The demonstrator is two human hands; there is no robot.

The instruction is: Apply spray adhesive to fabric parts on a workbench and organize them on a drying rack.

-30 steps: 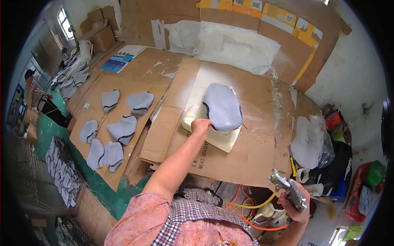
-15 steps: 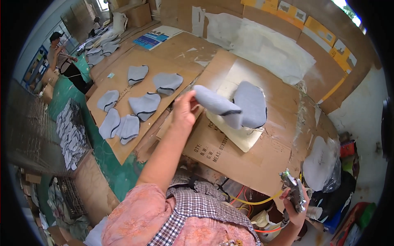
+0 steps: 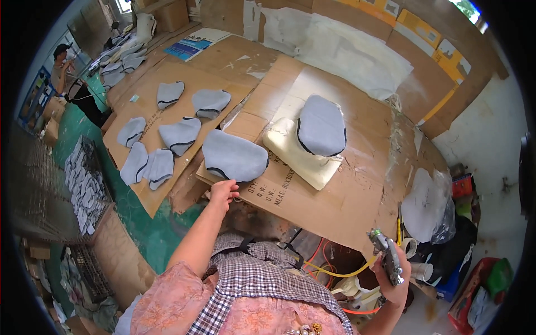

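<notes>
My left hand [image 3: 223, 192] pinches the lower edge of a grey fabric cover [image 3: 234, 154] with dark trim, which lies over or just above the cardboard's left edge. My right hand [image 3: 395, 277] is wrapped round a metal spray gun [image 3: 386, 249] at the lower right, off the table's front edge. Another grey cover [image 3: 321, 126], rounded and dark-edged, rests on a cream pad [image 3: 304, 169] in the middle of the cardboard sheet [image 3: 363, 195]. To the left, several similar grey pieces [image 3: 180, 135] lie spread on a second cardboard sheet [image 3: 151, 192].
Yellow and red hoses [image 3: 340, 274] hang below the table's front. A plastic-wrapped bundle [image 3: 427, 206] stands at the right. Stacked grey pieces [image 3: 86, 184] sit at the far left. Another person [image 3: 72, 84] stands in the back left. Cardboard walls [image 3: 357, 39] border the table's back.
My left hand has moved down and left with the grey cover, from beside the cream pad to the cardboard's left edge. The cover now lies flatter. The whole view has shifted slightly.
</notes>
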